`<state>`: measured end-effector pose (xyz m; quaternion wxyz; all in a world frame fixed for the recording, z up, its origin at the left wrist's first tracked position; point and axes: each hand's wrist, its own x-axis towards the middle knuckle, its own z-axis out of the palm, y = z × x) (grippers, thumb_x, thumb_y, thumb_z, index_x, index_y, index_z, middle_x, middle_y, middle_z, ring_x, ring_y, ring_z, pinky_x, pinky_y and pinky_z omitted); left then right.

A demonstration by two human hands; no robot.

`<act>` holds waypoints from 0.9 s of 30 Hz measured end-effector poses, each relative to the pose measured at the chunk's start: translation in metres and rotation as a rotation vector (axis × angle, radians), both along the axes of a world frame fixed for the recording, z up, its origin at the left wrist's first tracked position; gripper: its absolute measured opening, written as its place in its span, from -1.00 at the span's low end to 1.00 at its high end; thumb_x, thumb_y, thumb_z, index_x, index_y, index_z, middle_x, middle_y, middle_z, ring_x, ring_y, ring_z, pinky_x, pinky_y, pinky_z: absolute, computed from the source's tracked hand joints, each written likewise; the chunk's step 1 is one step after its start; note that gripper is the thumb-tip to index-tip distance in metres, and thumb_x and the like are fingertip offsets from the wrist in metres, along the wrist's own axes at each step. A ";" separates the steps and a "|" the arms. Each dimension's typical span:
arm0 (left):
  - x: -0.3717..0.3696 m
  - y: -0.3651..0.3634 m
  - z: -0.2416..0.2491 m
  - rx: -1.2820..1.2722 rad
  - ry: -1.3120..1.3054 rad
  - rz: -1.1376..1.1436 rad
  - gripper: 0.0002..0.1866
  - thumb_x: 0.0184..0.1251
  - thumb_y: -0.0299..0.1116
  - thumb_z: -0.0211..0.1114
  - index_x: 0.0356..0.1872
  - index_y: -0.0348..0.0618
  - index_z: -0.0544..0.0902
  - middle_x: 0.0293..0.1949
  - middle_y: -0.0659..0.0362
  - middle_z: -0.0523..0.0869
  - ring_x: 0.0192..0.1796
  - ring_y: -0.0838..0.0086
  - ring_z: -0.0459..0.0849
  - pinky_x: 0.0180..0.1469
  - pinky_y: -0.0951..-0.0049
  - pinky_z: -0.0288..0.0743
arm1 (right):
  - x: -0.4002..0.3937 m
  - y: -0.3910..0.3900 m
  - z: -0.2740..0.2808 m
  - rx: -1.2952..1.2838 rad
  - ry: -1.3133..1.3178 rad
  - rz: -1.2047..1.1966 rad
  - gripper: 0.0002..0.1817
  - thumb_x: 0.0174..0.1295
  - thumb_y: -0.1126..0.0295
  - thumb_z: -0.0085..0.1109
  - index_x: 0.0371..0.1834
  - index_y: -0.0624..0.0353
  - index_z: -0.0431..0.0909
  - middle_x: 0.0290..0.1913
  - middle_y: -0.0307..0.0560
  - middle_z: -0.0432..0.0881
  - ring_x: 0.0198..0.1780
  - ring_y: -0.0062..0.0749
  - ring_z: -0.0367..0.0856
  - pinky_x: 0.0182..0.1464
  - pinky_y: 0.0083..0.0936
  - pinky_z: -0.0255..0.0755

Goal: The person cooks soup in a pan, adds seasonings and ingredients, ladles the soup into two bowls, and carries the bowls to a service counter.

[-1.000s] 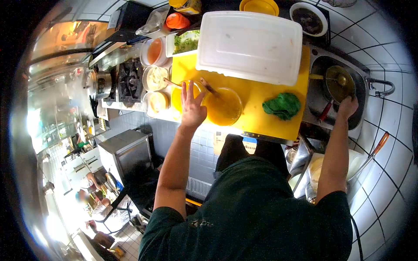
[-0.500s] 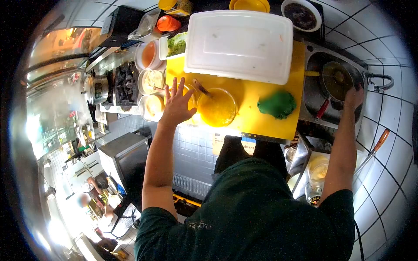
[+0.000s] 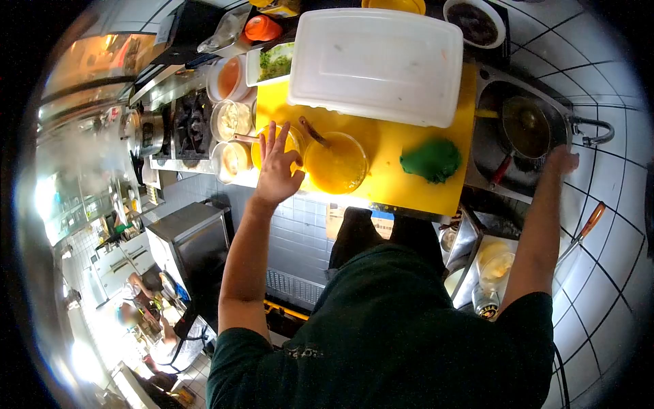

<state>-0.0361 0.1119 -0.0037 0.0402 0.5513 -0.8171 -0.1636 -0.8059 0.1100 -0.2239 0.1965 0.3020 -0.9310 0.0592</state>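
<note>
My left hand (image 3: 278, 170) hovers at the left front of the yellow board (image 3: 388, 187). Its outer fingers are stretched and apart, the index finger bends toward the thumb, and nothing shows in it. Beside it stands a bowl of yellow-orange liquid (image 3: 337, 167) with a brown-handled utensil (image 3: 312, 131). A second yellow bowl (image 3: 294, 142) is partly hidden behind my fingers. My right hand (image 3: 564, 161) is at the sink's right edge, close to a pan (image 3: 526, 126) with a red handle (image 3: 502, 170). Its fingers are not clear.
A large white lidded box (image 3: 375, 65) covers the board's back. A crumpled green thing (image 3: 431, 161) lies at right. Tubs (image 3: 230, 119) line the left, beside a stove (image 3: 191, 126). A tap (image 3: 596, 129) juts over the sink. Another person (image 3: 146, 307) is far left.
The index finger and thumb of my left hand have come closer together from a wide spread. My right hand has shifted slightly right and toward me, off the pan's edge.
</note>
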 end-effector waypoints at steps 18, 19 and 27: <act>-0.036 -0.052 -0.057 0.268 0.396 0.864 -0.66 0.31 -0.17 0.38 -0.28 -0.34 0.70 -0.52 0.13 0.67 -0.55 0.47 0.53 -0.45 0.42 0.44 | -0.103 -0.030 -0.025 -0.206 -0.392 0.208 -0.42 0.22 0.11 0.28 0.08 0.44 0.47 0.03 0.30 0.57 0.16 0.20 0.50 0.17 0.04 0.40; -0.035 -0.046 -0.050 0.300 0.486 0.915 -0.67 0.32 -0.18 0.37 -0.31 -0.33 0.69 -0.55 0.18 0.63 -0.58 0.52 0.48 -0.49 0.45 0.40 | -0.124 -0.036 -0.036 -0.456 -0.861 -0.016 -0.61 0.31 0.24 0.11 0.10 0.25 0.54 0.08 0.21 0.63 0.10 0.14 0.59 0.12 -0.03 0.43; -0.055 0.048 0.046 0.151 0.662 0.815 -0.87 0.41 -0.48 0.33 -0.17 -0.38 0.65 -0.38 0.16 0.74 -0.35 0.57 0.71 -0.25 0.61 0.59 | -0.148 -0.020 -0.018 0.094 -0.350 0.303 -0.62 0.22 0.27 0.04 -0.10 0.38 0.62 -0.07 0.39 0.66 0.00 0.15 0.64 -0.01 0.00 0.44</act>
